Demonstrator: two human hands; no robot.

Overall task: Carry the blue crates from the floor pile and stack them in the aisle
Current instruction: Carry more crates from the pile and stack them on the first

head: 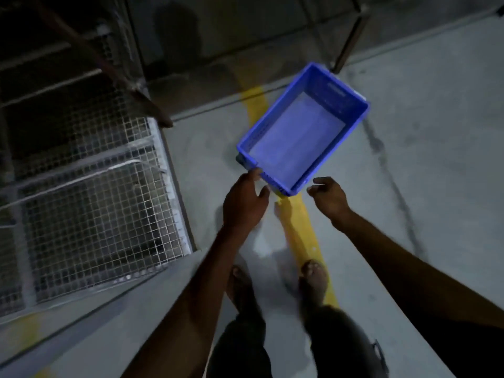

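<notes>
One empty blue crate (pixel 301 129) sits upright on the concrete floor, turned at an angle over a yellow floor line (pixel 305 230). My left hand (pixel 245 200) is at the crate's near corner, fingertips touching or almost touching the rim, fingers spread. My right hand (pixel 328 196) hovers just right of the same near end, fingers loosely curled, a small gap from the crate. Neither hand holds anything. The view is dim and blurred by motion.
A wire-mesh cage (pixel 90 203) stands close on the left, its edge beside my left arm. A dark metal frame leg (pixel 349 39) stands behind the crate. My two bare feet (pixel 313 276) are on the floor below the hands. Grey floor extends to the right.
</notes>
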